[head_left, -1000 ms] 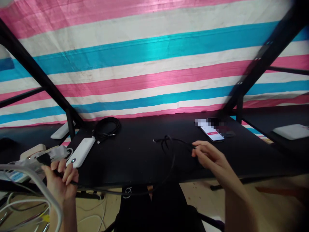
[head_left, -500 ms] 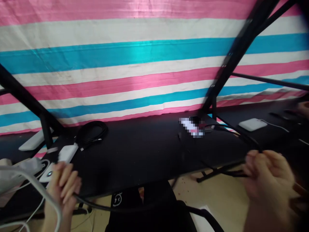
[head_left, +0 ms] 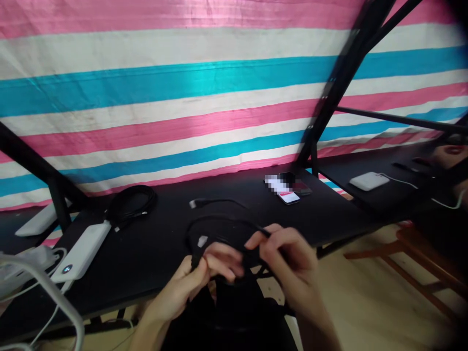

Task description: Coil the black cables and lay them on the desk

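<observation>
A black cable [head_left: 223,218] loops between my two hands, above the near edge of the dark table. My left hand [head_left: 204,273] is closed on the cable near one end, where a pale connector [head_left: 202,241] sticks up past the thumb. Higher and to the right, my right hand [head_left: 285,251] pinches another stretch of the same cable between thumb and fingers. A second connector [head_left: 193,204] hangs over the table beyond the loop. Motion smears the left fingers somewhat.
A coiled black cable [head_left: 132,202] and a white power bank [head_left: 83,253] lie at the left. Phones [head_left: 288,196] rest at the back right. White cords [head_left: 54,292] crowd the left edge. Another person's hand [head_left: 451,156] and a wooden stool [head_left: 420,258] are at the right.
My hands have come together from far apart at the left and right to the middle. The cable stretched between them is now gathered into a loop.
</observation>
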Demonstrator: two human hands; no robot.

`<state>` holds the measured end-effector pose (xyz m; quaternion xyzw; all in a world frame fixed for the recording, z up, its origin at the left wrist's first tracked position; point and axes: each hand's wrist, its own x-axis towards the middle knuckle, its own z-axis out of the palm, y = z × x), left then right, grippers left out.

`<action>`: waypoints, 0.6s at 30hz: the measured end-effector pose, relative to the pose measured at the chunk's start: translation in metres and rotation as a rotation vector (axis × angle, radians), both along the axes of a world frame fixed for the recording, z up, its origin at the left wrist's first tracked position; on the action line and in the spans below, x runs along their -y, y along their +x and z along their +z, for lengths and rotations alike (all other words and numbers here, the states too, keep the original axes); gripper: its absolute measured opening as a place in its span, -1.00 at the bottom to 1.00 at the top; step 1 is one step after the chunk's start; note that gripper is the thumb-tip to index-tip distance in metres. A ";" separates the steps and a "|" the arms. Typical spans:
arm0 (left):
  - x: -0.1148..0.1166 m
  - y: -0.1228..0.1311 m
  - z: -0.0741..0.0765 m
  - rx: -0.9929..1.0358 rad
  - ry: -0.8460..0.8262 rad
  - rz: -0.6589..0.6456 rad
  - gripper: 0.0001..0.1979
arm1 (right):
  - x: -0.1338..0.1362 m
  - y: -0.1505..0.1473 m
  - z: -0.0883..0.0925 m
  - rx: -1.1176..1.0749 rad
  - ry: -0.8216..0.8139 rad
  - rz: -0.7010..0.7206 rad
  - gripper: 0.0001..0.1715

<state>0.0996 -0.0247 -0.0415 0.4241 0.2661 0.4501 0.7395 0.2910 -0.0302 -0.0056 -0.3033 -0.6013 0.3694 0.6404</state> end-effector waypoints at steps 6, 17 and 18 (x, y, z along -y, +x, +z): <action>0.001 -0.010 0.008 0.208 -0.129 0.116 -0.62 | -0.005 -0.019 -0.010 0.195 0.019 -0.015 -0.64; 0.000 -0.045 0.015 0.247 -0.019 0.205 -0.60 | -0.023 -0.032 -0.040 0.111 -0.123 -0.028 -0.59; 0.002 -0.051 0.015 0.253 -0.018 0.171 -0.59 | -0.026 -0.028 -0.041 0.043 -0.131 -0.072 -0.59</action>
